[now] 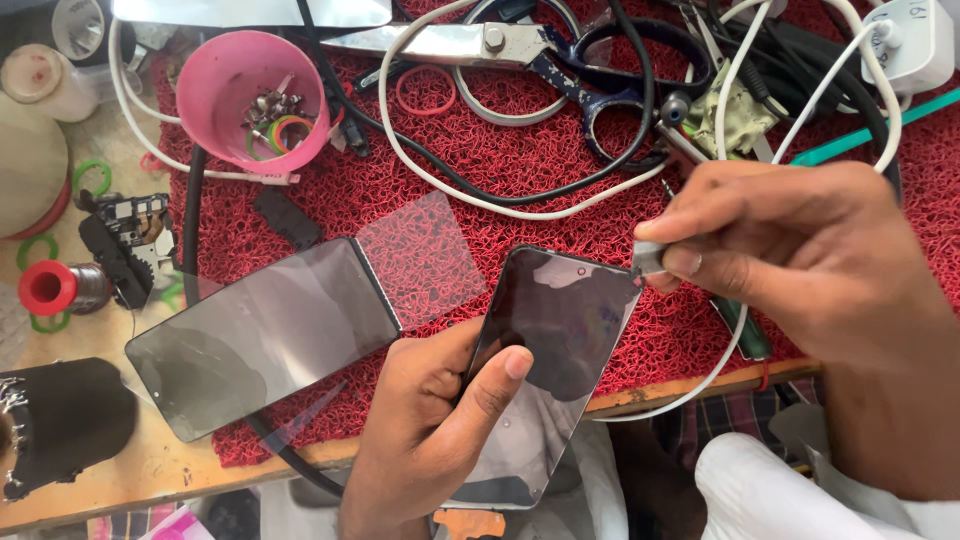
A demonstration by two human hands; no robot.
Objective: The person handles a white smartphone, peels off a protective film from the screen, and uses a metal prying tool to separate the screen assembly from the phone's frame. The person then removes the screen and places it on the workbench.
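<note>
My left hand [430,430] grips a black smartphone [545,350] by its left edge, thumb lying on the dark glossy screen, over the near edge of the bench. My right hand [800,250] pinches a small grey tab or film piece [648,258] right at the phone's top right corner. To the left, a dark glass panel [265,335] lies flat on the red mat [480,160], with a clear plastic film sheet [420,255] beside its upper right corner.
Large scissors [520,45], white and black cables [560,190], a white charger [915,40], a pink bowl [215,85] of small parts and rubber bands, a red-capped spool [55,288], a black part [60,420] and a green-handled tool [745,330] crowd the wooden bench.
</note>
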